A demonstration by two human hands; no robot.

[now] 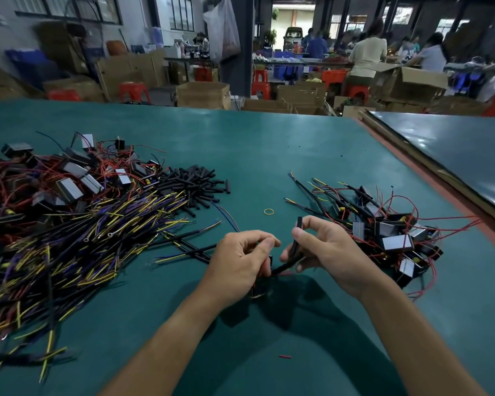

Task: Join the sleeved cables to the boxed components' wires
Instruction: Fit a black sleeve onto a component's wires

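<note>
Now the left hand (240, 261) curls round a box (258, 292), low over the table. The right hand (326, 250) pinches a cable (299, 225) beside it. Both look light and limp, probably best pinched near the bare ends. A cable pile (69, 252) lies left.

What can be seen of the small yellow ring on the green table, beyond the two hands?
The rubber band is a thin yellow loop, apparently rubber, slightly oval. It lies flat on the green table, touching nothing else. It sits between the heap of black tubes and the heap of boxed parts, just beyond the right hand.
</note>
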